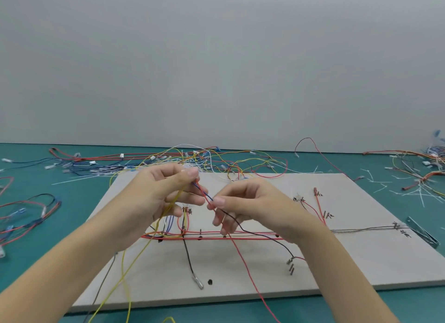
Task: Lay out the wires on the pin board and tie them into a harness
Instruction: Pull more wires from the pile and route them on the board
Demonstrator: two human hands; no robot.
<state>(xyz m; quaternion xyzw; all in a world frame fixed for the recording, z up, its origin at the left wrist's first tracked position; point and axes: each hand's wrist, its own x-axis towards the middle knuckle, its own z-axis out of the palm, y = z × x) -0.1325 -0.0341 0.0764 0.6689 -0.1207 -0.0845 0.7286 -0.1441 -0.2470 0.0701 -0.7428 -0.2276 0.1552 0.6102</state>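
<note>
Hands (207, 197) pinch wires (204, 195); ends hidden.

1 head view, close above pin board (361, 262), facing forward and down.

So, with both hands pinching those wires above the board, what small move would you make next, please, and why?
Probably draw the hands apart to free the red wire from the blue wire. The left hand and right hand pinch them where they cross above the pin board, and the red one hangs loose, not yet laid along the routed bundle.
</note>
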